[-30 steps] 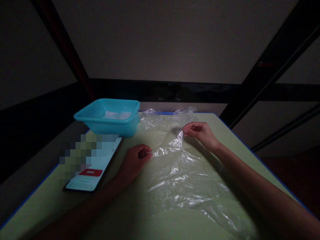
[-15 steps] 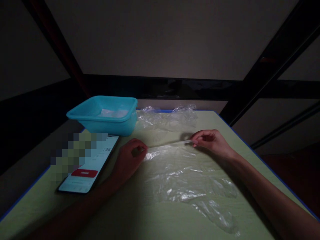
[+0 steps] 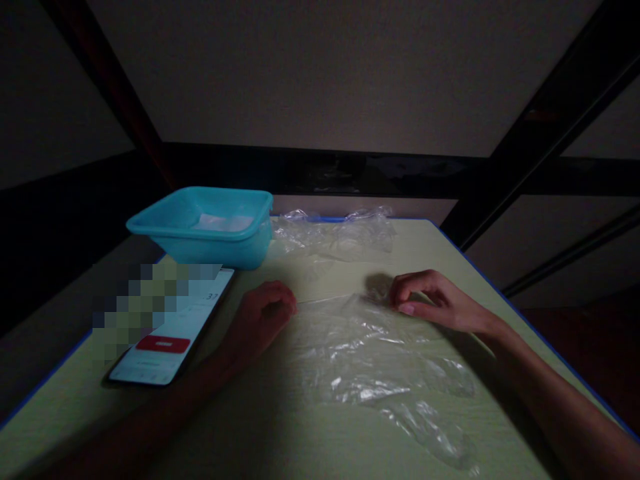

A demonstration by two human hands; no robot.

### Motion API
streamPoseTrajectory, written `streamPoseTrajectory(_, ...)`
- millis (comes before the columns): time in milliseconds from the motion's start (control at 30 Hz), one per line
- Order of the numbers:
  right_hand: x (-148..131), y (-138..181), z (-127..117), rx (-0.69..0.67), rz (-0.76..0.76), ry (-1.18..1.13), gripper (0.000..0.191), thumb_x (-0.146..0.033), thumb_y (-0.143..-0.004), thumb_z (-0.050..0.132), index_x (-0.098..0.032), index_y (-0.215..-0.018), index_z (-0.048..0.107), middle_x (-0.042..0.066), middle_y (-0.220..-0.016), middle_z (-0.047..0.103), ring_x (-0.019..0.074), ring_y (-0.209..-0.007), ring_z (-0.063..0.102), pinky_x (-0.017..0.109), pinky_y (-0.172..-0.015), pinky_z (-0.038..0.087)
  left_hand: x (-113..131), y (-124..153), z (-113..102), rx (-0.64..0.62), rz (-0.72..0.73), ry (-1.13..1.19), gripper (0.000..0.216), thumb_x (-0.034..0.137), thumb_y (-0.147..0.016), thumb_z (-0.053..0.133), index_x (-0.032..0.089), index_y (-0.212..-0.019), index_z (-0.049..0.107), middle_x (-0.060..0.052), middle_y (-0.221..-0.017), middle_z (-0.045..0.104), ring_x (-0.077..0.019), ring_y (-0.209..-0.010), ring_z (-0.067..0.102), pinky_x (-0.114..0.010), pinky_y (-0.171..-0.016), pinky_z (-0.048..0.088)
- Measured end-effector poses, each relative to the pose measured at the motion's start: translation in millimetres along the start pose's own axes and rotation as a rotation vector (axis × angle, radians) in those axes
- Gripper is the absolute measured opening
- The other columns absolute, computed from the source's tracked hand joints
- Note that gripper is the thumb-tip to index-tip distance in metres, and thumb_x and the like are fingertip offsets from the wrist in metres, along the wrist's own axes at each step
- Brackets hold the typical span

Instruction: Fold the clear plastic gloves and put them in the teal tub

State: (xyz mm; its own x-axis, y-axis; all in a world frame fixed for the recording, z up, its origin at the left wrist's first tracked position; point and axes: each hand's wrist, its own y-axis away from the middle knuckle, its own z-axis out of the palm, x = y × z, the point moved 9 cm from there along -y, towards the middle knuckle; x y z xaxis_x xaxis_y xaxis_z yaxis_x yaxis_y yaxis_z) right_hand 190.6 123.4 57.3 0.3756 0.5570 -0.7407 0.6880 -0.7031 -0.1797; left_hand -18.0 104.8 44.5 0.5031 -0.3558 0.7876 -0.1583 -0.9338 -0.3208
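A clear plastic disposable glove (image 3: pixel 370 363) lies spread and wrinkled on the table, its finger-like strips pointing right and toward me. At its upper left corner my left hand (image 3: pixel 265 317) is closed in a pinch on the thin edge. My right hand (image 3: pixel 435 300) is over the glove's upper right part, fingers curled and thumb a little apart from them. Nothing shows between the right fingertips, though they are close to the film. Farther back lies more crumpled clear plastic (image 3: pixel 340 237), seemingly of the same kind.
A turquoise plastic basket (image 3: pixel 215 247) with something white (image 3: pixel 225 223) inside stands at the back left. In front of it lies a phone (image 3: pixel 175 340) with a lit screen, close to my left forearm. The pale table (image 3: pixel 240 433) has a blue edge; a wall stands behind.
My right hand has moved slightly toward me and right, letting go of the glove's edge. That edge, taut between both hands before, now lies slack. My left hand stays nearly in place.
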Motion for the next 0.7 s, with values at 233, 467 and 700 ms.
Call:
streamPoseTrajectory(233,-36.0,-6.1,51.2,-0.165,-0.254,0.407,0.052,-0.041,-0.087,0.049,-0.014,-0.131,0.043,0.014,-0.134,0.048,0.0239,-0.123,0.044,0.047,-0.103,0.030,6.7,6.5,8.0,-0.025,0.094,-0.068,0.022,0.029,-0.078,0.047,0.018,-0.077,0.067,-0.007,-0.084,0.070,-0.0203,-0.082,0.062,-0.032,-0.076,0.046)
streamPoseTrajectory(467,-26.4,-3.7,75.8,-0.325,-0.190,0.498,0.063,-0.047,-0.087,0.047,-0.011,-0.136,0.035,0.016,-0.140,0.036,0.0247,-0.130,0.034,0.051,-0.109,0.018,12.4,11.5,24.6,-0.163,0.179,-0.179,0.028,0.025,-0.083,0.042,0.018,-0.076,0.068,-0.007,-0.084,0.072,-0.0197,-0.081,0.063,-0.034,-0.081,0.044)
streamPoseTrajectory(700,-20.6,1.8,51.3,-0.267,-0.159,0.467,0.052,-0.043,-0.084,0.054,-0.016,-0.128,0.049,0.013,-0.128,0.053,0.0240,-0.122,0.046,0.049,-0.106,0.025,3.6,6.5,19.4,-0.121,0.046,-0.157,0.029,0.031,-0.082,0.042,0.019,-0.068,0.065,-0.004,-0.074,0.070,-0.0183,-0.073,0.063,-0.029,-0.072,0.046)
